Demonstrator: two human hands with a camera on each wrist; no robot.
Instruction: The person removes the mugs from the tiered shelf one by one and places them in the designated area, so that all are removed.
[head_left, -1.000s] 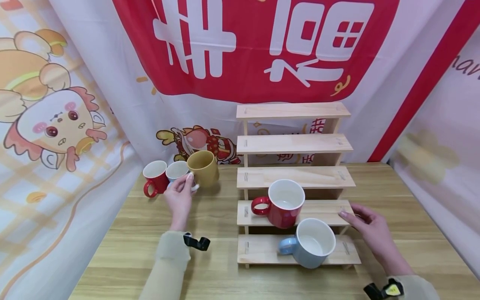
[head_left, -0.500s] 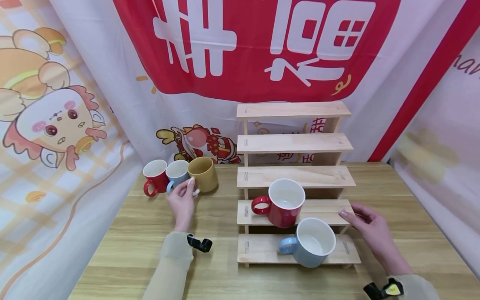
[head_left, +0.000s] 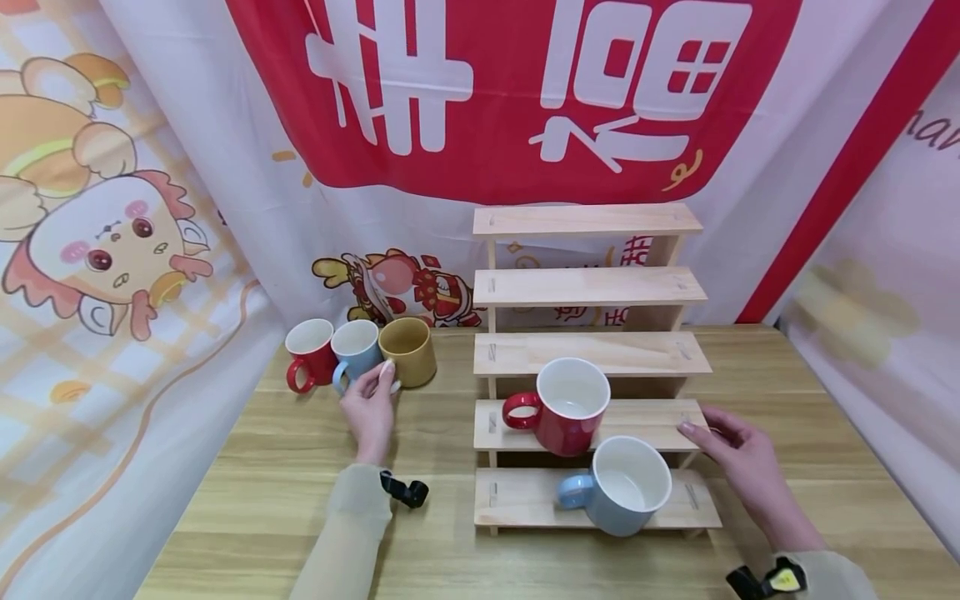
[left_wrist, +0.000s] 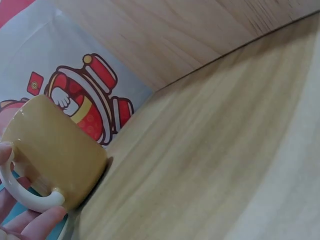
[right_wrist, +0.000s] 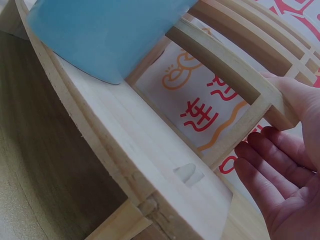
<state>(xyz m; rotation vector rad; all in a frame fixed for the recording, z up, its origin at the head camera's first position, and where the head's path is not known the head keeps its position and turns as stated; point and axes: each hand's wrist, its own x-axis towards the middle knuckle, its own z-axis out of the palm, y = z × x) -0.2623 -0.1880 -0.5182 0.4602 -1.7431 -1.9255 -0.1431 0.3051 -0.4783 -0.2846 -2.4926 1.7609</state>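
1. Tan mug (head_left: 418, 367) is stood on the tabletop (head_left: 247, 500) near the far edge; its white handle (left_wrist: 30, 197) is pinched between thumb and fingers of the left hand (head_left: 369, 408).
2. Wooden rack (head_left: 588, 287), second step from bottom: right end is gripped by the right hand (head_left: 738, 454), thumb laid on top.
3. Red mug (head_left: 322, 367) and blue mug (head_left: 365, 360) are lined up beside the tan one, toward the tabletop's far-left corner.
4. Larger-looking red mug (head_left: 566, 427) is carried on second step; pale blue mug (head_left: 618, 502) on bottom step, handles turned toward the rack's left edge.
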